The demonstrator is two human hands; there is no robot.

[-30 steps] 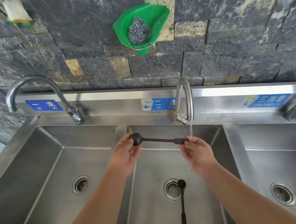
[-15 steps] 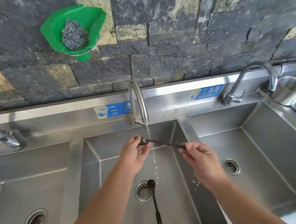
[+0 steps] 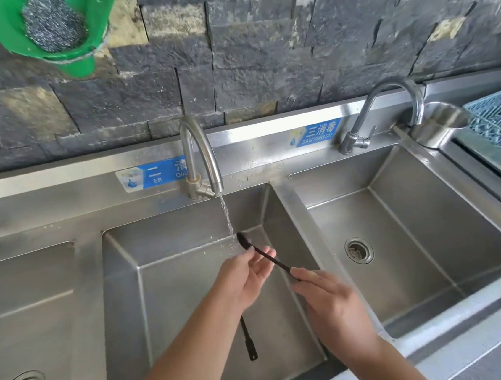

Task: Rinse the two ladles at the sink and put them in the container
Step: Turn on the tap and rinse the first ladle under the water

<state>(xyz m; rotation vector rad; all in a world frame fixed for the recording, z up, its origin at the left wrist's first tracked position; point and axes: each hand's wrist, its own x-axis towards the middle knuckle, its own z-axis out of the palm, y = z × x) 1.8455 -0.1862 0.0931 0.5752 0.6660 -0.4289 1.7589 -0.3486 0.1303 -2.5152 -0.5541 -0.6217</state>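
My right hand point(image 3: 332, 302) pinches the first ladle point(image 3: 263, 255) under the tap's stream point(image 3: 226, 215), left hand point(image 3: 248, 272) open beside it; the second ladle point(image 3: 248, 338) lies unrinsed on the middle sink's floor point(image 3: 176, 290).

Bright even daylight, soft shadows, mild motion blur, wide-angle edge distortion.

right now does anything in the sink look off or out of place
Nothing looks damaged. The second ladle lies on the middle basin floor, partly hidden by the left hand, while the right hand holds the first ladle under the water.
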